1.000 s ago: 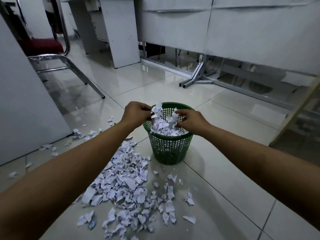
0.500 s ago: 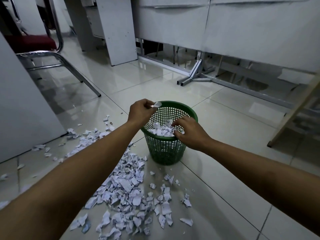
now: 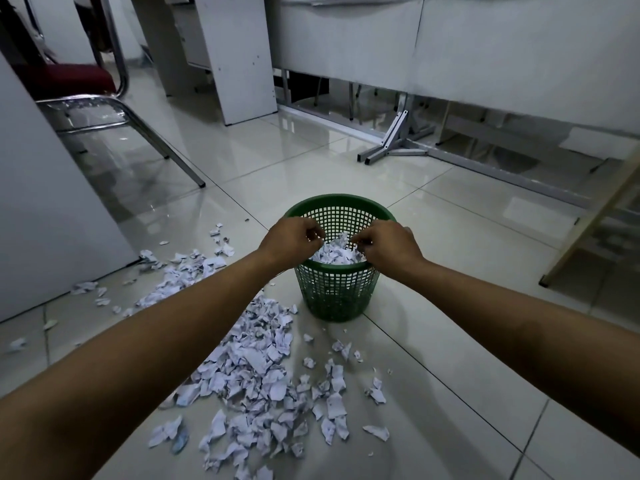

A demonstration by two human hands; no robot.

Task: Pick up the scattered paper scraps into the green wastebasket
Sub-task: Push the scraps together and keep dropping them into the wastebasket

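**Both hands over the basket, most of the scraps still on the floor**

I have both hands at the mouth of the green wastebasket (image 3: 337, 289), which stands upright on the tiled floor (image 3: 450, 358) straight ahead of me. My left hand (image 3: 292, 242) sits at the near-left rim with its fingers curled in; a little white shows at the fingertips, so I judge it pinches a scrap, though I cannot be sure. My right hand (image 3: 386, 245) is at the near-right rim, fingers bent down into the paper heaped inside (image 3: 334, 252). Whether it grips any of it or only presses on it, I cannot tell. The two hands are close together but not touching.

By my reckoning the job is well short of half done. The basket holds a mound reaching near its rim, yet a broad drift of paper scraps (image 3: 252, 372) lies on the floor just left of and in front of the basket, a thinner trail (image 3: 180, 271) runs off toward the white panel (image 3: 52, 220) on the left, and stray bits (image 3: 337, 386) dot the tiles to the near right.

Around me: a chrome-legged chair with a red seat (image 3: 72, 79) back left, white desk panels and a metal stand foot (image 3: 391, 147) behind. None of it blocks my reach; only the scraps near the panel's base look awkward.
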